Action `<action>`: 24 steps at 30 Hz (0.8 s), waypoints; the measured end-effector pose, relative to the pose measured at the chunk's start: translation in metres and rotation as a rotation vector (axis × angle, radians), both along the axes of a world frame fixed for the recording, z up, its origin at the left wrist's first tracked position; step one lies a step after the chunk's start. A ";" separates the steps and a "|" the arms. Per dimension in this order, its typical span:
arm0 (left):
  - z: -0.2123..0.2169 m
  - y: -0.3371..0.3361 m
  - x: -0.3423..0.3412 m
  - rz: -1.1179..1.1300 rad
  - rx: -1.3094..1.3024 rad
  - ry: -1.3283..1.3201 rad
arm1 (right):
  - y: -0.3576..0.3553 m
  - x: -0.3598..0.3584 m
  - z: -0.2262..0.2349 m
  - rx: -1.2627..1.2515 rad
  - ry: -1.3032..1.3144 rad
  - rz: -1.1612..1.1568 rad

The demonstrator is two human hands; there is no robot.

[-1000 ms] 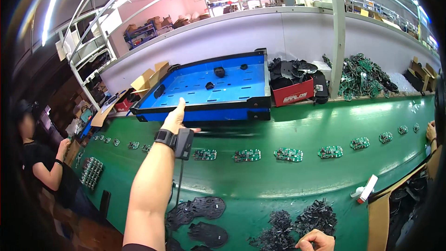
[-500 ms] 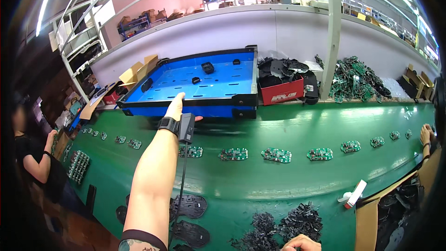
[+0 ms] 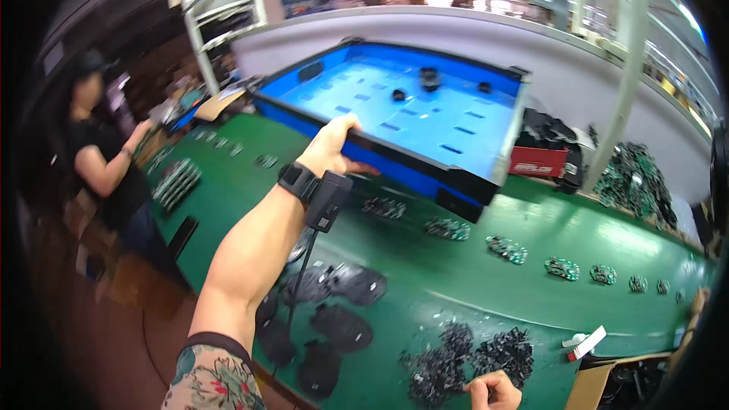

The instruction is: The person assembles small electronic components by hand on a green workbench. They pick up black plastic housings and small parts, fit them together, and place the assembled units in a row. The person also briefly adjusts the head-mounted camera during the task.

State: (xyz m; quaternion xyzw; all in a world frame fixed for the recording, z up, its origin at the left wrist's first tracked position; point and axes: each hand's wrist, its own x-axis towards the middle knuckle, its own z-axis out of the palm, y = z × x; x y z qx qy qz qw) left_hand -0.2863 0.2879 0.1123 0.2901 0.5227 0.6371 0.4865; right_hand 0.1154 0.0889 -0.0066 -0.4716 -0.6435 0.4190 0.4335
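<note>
A row of small circuit boards [image 3: 505,248] runs along the green belt [image 3: 471,296], with flat black parts [image 3: 338,326] at 7 o'clock and a dark heap [image 3: 463,357] at 6. A co-worker [image 3: 102,159] stands at 9. The blue tray [image 3: 425,118], black-edged and shallow, sits at 12 and holds three small black pieces [image 3: 430,80]. The left hand [image 3: 330,148] grips its near rim. The right hand [image 3: 493,391], at 6, is curled beside the heap; what it holds cannot be told.

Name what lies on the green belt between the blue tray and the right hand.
In the head view, a row of small circuit boards crosses the belt there; nearer the right hand lies a pile of small black parts.
</note>
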 end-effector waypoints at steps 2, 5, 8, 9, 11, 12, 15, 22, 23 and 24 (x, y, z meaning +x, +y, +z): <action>0.004 -0.040 -0.003 -0.046 0.023 -0.044 | -0.001 -0.001 -0.002 -0.031 -0.063 0.011; 0.029 -0.125 0.024 0.025 -0.009 -0.066 | 0.009 0.005 -0.030 0.100 0.011 -0.001; 0.045 -0.240 0.037 0.112 -0.009 -0.118 | 0.002 -0.002 -0.019 0.058 -0.029 0.063; 0.055 -0.283 0.048 0.203 0.000 -0.099 | -0.003 -0.005 -0.025 0.084 -0.055 0.084; 0.064 -0.349 0.084 0.280 0.024 -0.062 | -0.008 0.011 -0.039 0.135 -0.041 0.106; 0.064 -0.376 0.095 0.285 0.021 -0.053 | -0.008 0.018 -0.048 0.150 -0.012 0.116; 0.045 -0.455 0.115 0.291 0.067 -0.026 | 0.007 0.035 -0.064 0.249 0.076 0.124; -0.014 -0.618 0.114 0.773 -0.046 -0.044 | 0.098 -0.013 -0.104 0.144 0.082 0.298; -0.016 -0.650 0.133 0.811 -0.016 -0.040 | 0.084 -0.001 -0.097 0.128 0.123 0.227; -0.019 -0.684 0.151 0.852 -0.028 -0.052 | 0.082 0.021 -0.097 0.136 0.112 0.231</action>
